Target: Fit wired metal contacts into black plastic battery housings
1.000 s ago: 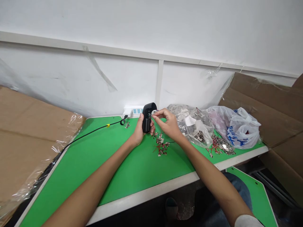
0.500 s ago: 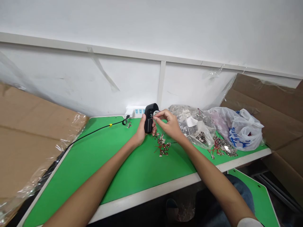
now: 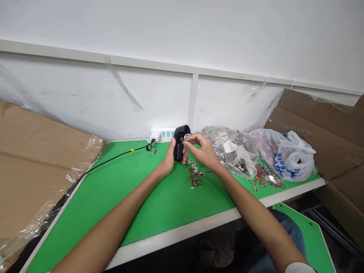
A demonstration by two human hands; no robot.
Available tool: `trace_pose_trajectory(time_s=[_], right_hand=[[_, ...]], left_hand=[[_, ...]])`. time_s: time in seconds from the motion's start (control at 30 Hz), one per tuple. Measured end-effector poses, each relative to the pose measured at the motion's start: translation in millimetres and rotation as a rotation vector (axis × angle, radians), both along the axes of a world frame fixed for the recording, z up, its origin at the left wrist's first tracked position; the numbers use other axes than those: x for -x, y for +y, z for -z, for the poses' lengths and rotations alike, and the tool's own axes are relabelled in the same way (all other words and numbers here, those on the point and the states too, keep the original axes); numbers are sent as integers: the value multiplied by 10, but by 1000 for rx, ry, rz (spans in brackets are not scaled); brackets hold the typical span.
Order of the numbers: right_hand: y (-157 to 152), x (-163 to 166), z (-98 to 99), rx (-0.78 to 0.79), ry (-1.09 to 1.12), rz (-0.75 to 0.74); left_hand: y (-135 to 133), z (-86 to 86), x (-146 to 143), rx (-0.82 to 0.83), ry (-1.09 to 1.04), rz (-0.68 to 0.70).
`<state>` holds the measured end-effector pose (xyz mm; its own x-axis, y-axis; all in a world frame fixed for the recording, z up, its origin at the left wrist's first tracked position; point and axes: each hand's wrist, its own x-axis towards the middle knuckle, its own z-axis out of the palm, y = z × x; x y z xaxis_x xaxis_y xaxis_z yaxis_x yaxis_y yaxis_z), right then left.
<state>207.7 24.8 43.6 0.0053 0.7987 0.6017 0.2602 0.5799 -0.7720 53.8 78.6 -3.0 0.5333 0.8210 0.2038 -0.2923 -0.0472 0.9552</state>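
My left hand (image 3: 170,156) is wrapped around a black handle-shaped plastic housing (image 3: 179,143), held upright above the green table (image 3: 119,197). My right hand (image 3: 202,151) pinches a small metal part with a thin red wire against the housing's right side. Just below both hands lies a small heap of metal contacts with red wires (image 3: 195,174).
A white power strip (image 3: 162,134) and a black cable (image 3: 113,157) lie at the back of the table. To the right sit a clear bag of metal parts (image 3: 231,148), a white plastic bag (image 3: 284,153) and loose wired contacts (image 3: 265,177). Cardboard sheets stand at both sides.
The view has shifted slightly. Both hands stay at the black housing, with the right fingers working small adjustments at its side.
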Motion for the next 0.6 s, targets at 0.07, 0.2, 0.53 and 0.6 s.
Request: trace_pose_trajectory(time_s=[0.07,0.2,0.53,0.6], right_hand=[[8,2,12,8,7,-10],[25,3,36,8,22,-4],[98,-12,120,10,78,-11],[107,-8,131,11,89,-15]], left_hand=[[7,10,1,0,-5,2],[17,28,5,0,-23,12],[0,12,0,4,-22,-5],[4,17,-1,-2,-21,-10]])
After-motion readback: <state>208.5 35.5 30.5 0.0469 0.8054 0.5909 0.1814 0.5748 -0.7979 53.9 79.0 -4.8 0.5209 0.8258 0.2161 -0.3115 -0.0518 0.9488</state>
